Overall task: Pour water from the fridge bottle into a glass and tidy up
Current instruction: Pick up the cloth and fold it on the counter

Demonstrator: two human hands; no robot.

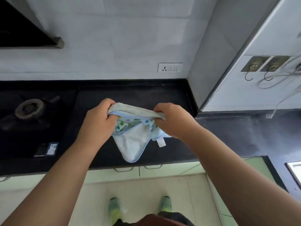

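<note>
The person is standing at a dark bench (162,95) and holding a small cloth (132,144) up over it with both hands. No bottle or glass is showing in this view, so nothing can be said of containers or their contents.

At the far left a gas burner (31,108) is sitting in the dark hob, with a slanted hood (24,33) hanging above it.

The left hand (99,118) is curling its fingers tightly round the cloth's left end, knuckles turned up and the forearm reaching in from the lower left.

The cloth is stretching between the two hands as a bunched band of pale terry. Below that band it is hanging in a white pointed flap with light blue edging, showing a patch of coloured dots near the top and a white tag (161,141) dangling at its right side. It is hanging just above the front part of the bench, in the middle of the view.

The right hand (172,121) is gripping the cloth's right end in a closed fist, the forearm coming in from the lower right.

A wall socket (170,67) is sitting on the tiles behind, and two hooks (260,69) are hanging on the panel at the right.
</note>
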